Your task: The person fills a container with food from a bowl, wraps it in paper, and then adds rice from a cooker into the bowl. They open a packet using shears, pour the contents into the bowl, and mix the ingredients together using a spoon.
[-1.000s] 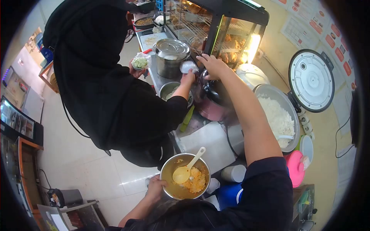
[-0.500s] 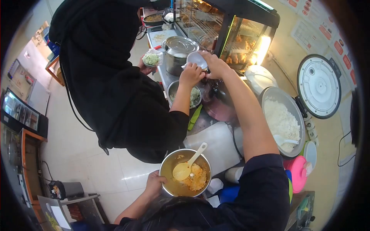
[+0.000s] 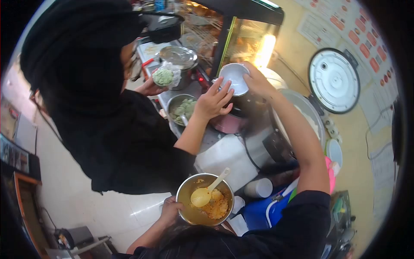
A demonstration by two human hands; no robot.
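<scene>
Two-handed hold at a kitchen surface (image 3: 210, 136), viewed from the head. A metal bowl (image 3: 186, 199) is held just off the near left corner of the surface by the left hand (image 3: 171, 209); its grip is closed on the bowl's left rim. A white cup (image 3: 235, 77) is held above the far part of the surface by the right hand (image 3: 258, 84), whose grip is clasped on the cup's right side. The spread fingers of a co-worker's hand (image 3: 211, 102) are seen at the cup's left; whether the cup is touched by them cannot be told. For a sound hold, it is judged, the bowl should be kept level and its rim firmly pinched, so that the orange rice (image 3: 217, 206) and spoon (image 3: 201, 197) are not tipped out; the cup should be gripped by its outer wall and let go only once the other fingers have been secured on it. The spoon is laid in the bowl with its scoop toward the left and its handle pointed over the far right rim, the long axis being set diagonally. The cup's mouth is turned toward the camera; no long axis is shown by the round bowl.
</scene>
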